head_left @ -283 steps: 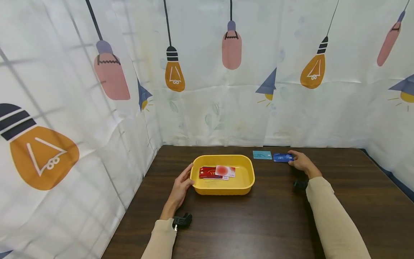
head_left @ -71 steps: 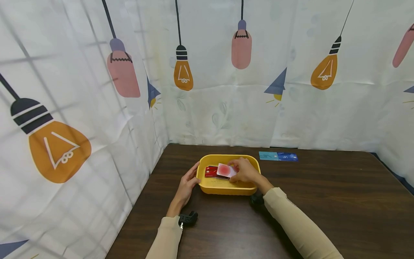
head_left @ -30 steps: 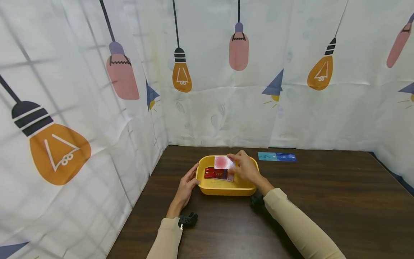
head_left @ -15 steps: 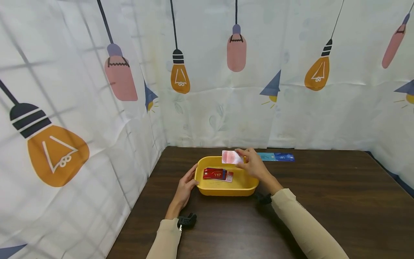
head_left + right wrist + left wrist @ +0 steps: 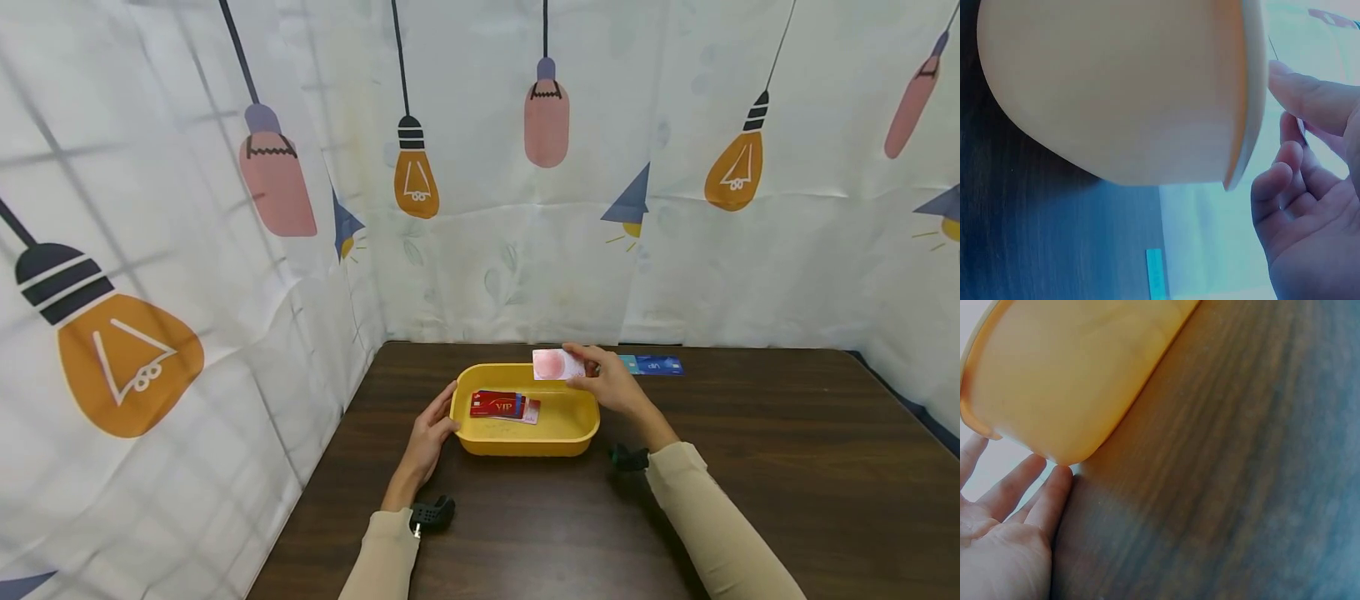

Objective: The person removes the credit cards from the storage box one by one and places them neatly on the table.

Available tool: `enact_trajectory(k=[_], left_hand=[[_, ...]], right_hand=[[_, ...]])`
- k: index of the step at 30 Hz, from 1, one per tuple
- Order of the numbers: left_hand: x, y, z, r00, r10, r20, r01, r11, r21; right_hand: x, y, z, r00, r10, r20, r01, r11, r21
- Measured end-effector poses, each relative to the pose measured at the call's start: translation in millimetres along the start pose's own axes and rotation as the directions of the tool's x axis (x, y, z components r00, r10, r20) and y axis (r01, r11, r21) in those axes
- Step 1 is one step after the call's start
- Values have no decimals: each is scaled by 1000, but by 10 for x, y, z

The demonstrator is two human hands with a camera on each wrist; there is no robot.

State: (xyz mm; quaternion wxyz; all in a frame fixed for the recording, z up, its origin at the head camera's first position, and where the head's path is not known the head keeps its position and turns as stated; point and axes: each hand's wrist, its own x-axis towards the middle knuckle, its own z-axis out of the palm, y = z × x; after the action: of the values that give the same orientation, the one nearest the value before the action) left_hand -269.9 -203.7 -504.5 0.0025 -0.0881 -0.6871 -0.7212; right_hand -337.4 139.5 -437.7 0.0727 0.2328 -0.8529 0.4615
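Observation:
Pinched between the thumb and fingers of my right hand (image 5: 611,385) is a white card with a pink circle (image 5: 553,365). It is held above the back right rim of a yellow plastic tray (image 5: 573,425); in the right wrist view it shows only as a thin edge by the fingertips. My left hand (image 5: 425,437) rests its fairly straight fingers against the tray's left end, as the left wrist view also shows. Inside the tray lies a small overlapping pile of cards, with a red VIP card (image 5: 495,405) on top.
Behind my right hand, a light blue card (image 5: 629,362) and a dark blue card (image 5: 660,365) lie side by side near the back edge of the brown wooden table (image 5: 780,467). A printed white curtain (image 5: 465,275) hangs behind and at the left.
My right hand took the pink-circle card off the pile, lifted it out and moved it right and back. Earlier it let go of the dark blue card beside the light blue one. Left hand stays.

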Motion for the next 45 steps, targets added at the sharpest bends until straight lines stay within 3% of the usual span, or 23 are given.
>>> enact_trajectory(k=[17,24,36,45], left_hand=[[-23,-25,-13,1000,-2,-20,1,1000,-31],[-74,-50,-16,1000,-20,-16,19,999,-32],[-26,-1,-53,1000,-8,8,8,1000,-13],[6,-2,-44,1000,-26,16,26,1000,-13]], right_hand=[[-39,185,-192,998,52,-34,-49,996,79],[-115,253,-249,993,107,-39,-104,992,67],[-151,374,-347,984,164,-75,-159,984,75],[-180,500,-391,972,218,-84,-217,976,21]])
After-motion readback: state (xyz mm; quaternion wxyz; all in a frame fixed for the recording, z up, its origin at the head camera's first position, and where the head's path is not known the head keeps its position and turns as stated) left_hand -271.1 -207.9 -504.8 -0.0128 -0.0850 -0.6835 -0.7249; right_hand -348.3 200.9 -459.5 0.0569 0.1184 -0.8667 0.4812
